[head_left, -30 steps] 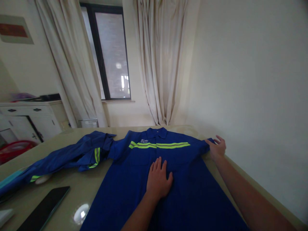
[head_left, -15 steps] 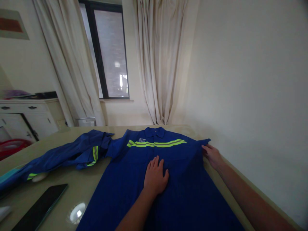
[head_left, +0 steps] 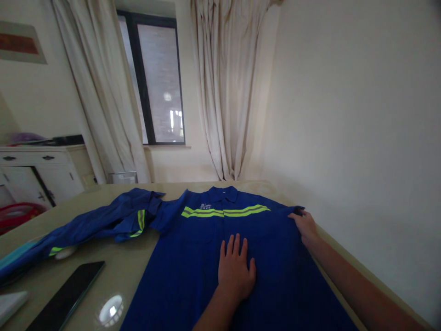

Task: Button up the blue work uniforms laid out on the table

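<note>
Now your right grip, at 4 o'clock from the view's centre, pinches the sleeve end of the blue shirt, which lies front up on the table at 6 o'clock. Half a second earlier, the sleeve tip jutted free above your fingers; it has since come into the pinch, apparently leaving that side spread straighter. Your left grip, at 6 o'clock, lies fingers spread on the shirt front, probably steadying it. Bunched blue cloth lies at 8 o'clock; whether it joins the shirt cannot be told.
</note>
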The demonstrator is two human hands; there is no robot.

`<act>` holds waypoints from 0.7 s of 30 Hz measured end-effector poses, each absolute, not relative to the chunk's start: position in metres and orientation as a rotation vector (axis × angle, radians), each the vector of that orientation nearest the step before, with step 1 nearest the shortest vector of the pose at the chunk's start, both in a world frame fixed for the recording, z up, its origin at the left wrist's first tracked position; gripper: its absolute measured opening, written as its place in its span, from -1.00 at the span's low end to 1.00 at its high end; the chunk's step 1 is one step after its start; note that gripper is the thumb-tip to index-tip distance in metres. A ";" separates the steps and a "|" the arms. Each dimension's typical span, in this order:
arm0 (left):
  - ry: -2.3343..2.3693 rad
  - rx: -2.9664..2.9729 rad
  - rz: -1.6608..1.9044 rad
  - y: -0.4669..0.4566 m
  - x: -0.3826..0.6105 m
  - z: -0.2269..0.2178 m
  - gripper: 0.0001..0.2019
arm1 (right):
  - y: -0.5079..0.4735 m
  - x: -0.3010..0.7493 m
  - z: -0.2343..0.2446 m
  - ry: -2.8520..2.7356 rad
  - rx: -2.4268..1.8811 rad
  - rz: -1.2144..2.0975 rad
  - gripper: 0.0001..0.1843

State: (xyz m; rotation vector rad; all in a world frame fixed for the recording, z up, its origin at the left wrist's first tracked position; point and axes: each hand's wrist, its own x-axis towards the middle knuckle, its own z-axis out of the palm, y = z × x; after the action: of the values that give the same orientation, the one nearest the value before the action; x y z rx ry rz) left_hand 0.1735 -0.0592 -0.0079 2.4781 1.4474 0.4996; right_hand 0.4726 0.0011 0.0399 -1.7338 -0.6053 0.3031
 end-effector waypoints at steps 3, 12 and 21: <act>1.438 2.440 0.521 -0.078 0.183 -0.007 -0.31 | -0.005 0.459 0.053 -0.528 -1.820 0.088 -0.15; 1.341 2.242 0.617 -0.046 0.149 0.033 -0.62 | -0.008 0.312 0.014 -2.031 -1.876 0.103 -0.40; 2.333 1.648 1.008 0.045 -0.038 0.046 -0.43 | -0.012 0.308 0.000 -2.042 -1.934 0.181 -0.34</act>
State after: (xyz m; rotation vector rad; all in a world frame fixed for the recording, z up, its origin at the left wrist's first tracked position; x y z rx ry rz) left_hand -0.0379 0.0451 0.0462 1.6484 2.3327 1.0079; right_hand 0.3082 -0.0117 -0.0005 -1.9344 -2.0416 0.1812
